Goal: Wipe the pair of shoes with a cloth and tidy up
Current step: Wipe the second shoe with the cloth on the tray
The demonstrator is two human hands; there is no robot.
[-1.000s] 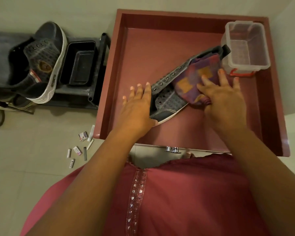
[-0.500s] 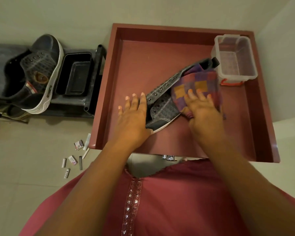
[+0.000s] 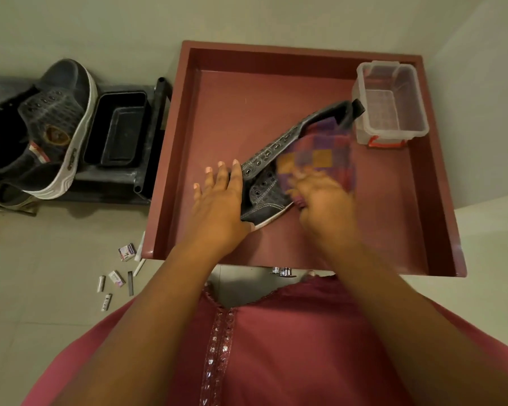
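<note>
A dark grey lace-less sneaker [image 3: 272, 183] lies on its side in the red tray [image 3: 434, 218], toe toward me and heel near the clear box. My left hand [image 3: 220, 206] presses flat on its toe end and holds it down. My right hand [image 3: 323, 200], blurred by motion, pushes a purple and orange checked cloth [image 3: 320, 153] against the shoe's side. The cloth covers the middle of the shoe. The second sneaker [image 3: 50, 130], dark with a white sole, rests tilted on a dark stand at the far left.
A clear plastic box [image 3: 390, 104] with red clips stands in the tray's back right corner. A black rectangular tub [image 3: 118, 130] sits on the dark stand beside the tray. Several small packets and sticks [image 3: 121, 273] lie on the tiled floor at the left.
My right hand has slid the cloth along the shoe from the heel end toward the toe and me. My left hand has stayed on the toe. The view has shifted a little.
</note>
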